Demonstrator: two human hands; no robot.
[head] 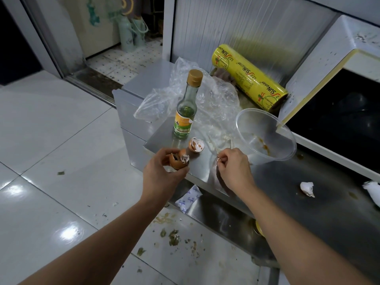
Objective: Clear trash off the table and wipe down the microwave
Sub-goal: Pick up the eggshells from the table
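Steel table (pixel 287 194), soiled. Microwave (pixel 337 112) at its right rear, door spotted. Yellow wrap roll (pixel 248 79) lies against the back wall. Clear bowl (pixel 265 136), stained, beside the microwave. Crumpled plastic bag (pixel 216 99) behind a glass bottle (pixel 186 108). Left hand (pixel 164 171) grips brown eggshells (pixel 177 161) at the table corner. Right hand (pixel 234 169) pinches a small fragment. Another eggshell (pixel 196 145) rests just before the bottle; a white shell piece (pixel 307 189) lies farther right.

Microwave (pixel 337 112) cut off at right edge, white scrap (pixel 372 192) too — unidentifiable
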